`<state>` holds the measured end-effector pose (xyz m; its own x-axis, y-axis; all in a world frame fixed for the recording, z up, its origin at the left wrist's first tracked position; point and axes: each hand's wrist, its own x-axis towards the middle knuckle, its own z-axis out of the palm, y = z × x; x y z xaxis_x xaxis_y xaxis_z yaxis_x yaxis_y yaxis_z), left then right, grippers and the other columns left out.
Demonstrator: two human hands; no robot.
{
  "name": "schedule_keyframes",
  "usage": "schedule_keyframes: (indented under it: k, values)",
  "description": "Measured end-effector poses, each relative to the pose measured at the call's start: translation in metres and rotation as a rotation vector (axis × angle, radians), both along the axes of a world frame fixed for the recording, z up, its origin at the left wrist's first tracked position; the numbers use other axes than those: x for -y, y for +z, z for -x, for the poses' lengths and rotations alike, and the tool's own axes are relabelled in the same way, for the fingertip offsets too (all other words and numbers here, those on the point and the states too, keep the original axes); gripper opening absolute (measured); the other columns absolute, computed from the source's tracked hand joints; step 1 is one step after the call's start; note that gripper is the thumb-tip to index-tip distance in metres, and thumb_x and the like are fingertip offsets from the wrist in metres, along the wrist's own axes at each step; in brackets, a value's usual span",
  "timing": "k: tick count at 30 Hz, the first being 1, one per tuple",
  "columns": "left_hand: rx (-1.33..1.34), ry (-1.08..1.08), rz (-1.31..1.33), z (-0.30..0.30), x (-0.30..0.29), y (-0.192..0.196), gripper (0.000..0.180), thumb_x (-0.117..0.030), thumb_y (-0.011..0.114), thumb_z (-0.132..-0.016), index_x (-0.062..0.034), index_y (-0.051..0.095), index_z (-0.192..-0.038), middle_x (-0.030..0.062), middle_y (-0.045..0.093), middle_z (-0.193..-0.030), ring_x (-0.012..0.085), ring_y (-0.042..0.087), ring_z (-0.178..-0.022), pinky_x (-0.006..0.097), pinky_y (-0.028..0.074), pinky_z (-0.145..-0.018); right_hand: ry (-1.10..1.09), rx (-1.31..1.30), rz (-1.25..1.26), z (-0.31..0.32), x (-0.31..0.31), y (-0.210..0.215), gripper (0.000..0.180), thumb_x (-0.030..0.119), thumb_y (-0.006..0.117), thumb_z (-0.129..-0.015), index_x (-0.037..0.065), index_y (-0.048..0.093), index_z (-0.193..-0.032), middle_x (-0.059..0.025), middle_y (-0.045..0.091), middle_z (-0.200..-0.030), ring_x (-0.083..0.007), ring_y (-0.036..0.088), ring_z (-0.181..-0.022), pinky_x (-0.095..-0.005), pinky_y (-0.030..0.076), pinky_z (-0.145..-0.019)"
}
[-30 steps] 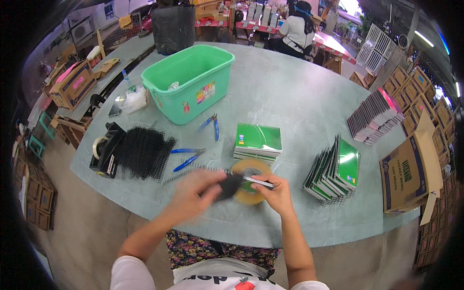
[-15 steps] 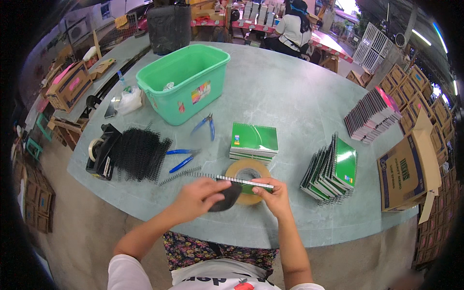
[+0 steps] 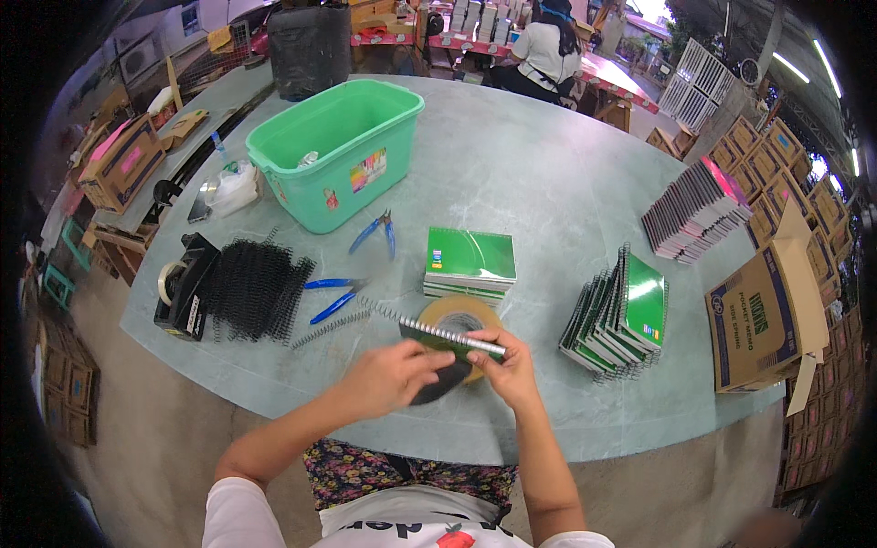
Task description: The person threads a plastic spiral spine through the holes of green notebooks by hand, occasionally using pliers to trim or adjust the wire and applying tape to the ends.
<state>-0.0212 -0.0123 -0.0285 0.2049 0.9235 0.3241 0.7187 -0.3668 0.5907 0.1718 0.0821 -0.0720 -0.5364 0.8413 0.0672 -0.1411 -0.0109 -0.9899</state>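
Both hands meet over the near edge of the grey-green table (image 3: 548, 173). The left hand (image 3: 393, 376) and the right hand (image 3: 505, 365) hold a small green spiral notebook (image 3: 448, 338) between them, fingers curled closed around it, its wire binding uppermost. It hovers just above a roll of brown packing tape (image 3: 461, 315), which lies flat directly behind the hands and is partly covered by them.

Just beyond the tape sits a short stack of green notebooks (image 3: 470, 260). To the right, a leaning row of bound green notebooks (image 3: 626, 315) stands near the table edge, with a fanned row of pink-edged notebooks (image 3: 699, 210) farther back. To the left lie loose wire coils (image 3: 333, 327), blue-handled pliers (image 3: 333, 297), a second pair (image 3: 376, 230), a heap of black spiral bindings (image 3: 256, 288) and a tape dispenser (image 3: 178, 283). A green plastic tub (image 3: 338, 151) stands behind them.

A dark shape below the notebook, between the hands, is too hidden to identify. An open cardboard carton (image 3: 763, 320) sits at right. A seated person (image 3: 544, 55) works at the far end.
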Motion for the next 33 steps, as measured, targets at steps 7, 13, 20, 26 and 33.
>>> schedule_keyframes:
  k: [7,13,20,26,33]
  values:
    - [0.117,0.056,-0.084,-0.008,-0.010,0.008,0.040,-0.006,0.068,-0.076,-0.0147,0.063,-0.114,0.0094,0.063,-0.091,0.0264,0.062,-0.076,0.034,0.050,-0.066,-0.006,0.137,-0.147,-0.006,0.001,0.003,0.021,0.000,0.065,-0.083,-0.001,0.065,-0.104,-0.0039,0.067,-0.094,-0.0090,0.059,-0.085,-0.0223,0.048,-0.075]
    - [0.186,0.176,-0.226,-0.006,-0.016,0.029,0.036,-0.011,0.067,-0.078,-0.0155,0.063,-0.113,0.0100,0.063,-0.093,0.0262,0.062,-0.074,0.035,0.051,-0.065,0.035,0.176,-0.099,-0.007,0.001,0.001,0.024,-0.005,0.057,-0.085,0.000,0.064,-0.108,-0.0034,0.067,-0.095,-0.0070,0.057,-0.087,-0.0224,0.046,-0.077]
    - [0.274,0.189,-0.202,-0.015,-0.027,0.023,0.031,-0.012,0.064,-0.081,-0.0116,0.063,-0.112,0.0127,0.062,-0.087,0.0296,0.061,-0.078,0.035,0.050,-0.070,0.039,0.204,-0.073,-0.010,-0.003,-0.011,0.029,-0.003,0.057,-0.085,0.001,0.062,-0.113,-0.0012,0.066,-0.097,-0.0064,0.056,-0.087,-0.0222,0.046,-0.077]
    - [0.111,-0.003,0.322,0.017,0.012,-0.060,0.027,-0.022,0.063,-0.082,-0.0087,0.065,-0.106,0.0144,0.061,-0.087,0.0317,0.060,-0.081,0.040,0.048,-0.071,0.082,0.056,-0.010,0.001,-0.002,0.007,0.028,0.008,0.066,-0.083,0.002,0.064,-0.110,-0.0070,0.066,-0.105,-0.0099,0.058,-0.094,-0.0249,0.045,-0.086]
    - [-0.159,0.166,-0.193,-0.004,0.004,0.008,0.028,-0.022,0.064,-0.079,-0.0063,0.063,-0.102,0.0110,0.061,-0.093,0.0288,0.057,-0.091,0.040,0.045,-0.076,-0.056,-0.028,-0.228,0.004,-0.004,0.001,0.037,-0.005,0.060,-0.082,0.002,0.059,-0.118,-0.0116,0.065,-0.109,-0.0151,0.059,-0.101,-0.0273,0.046,-0.089]
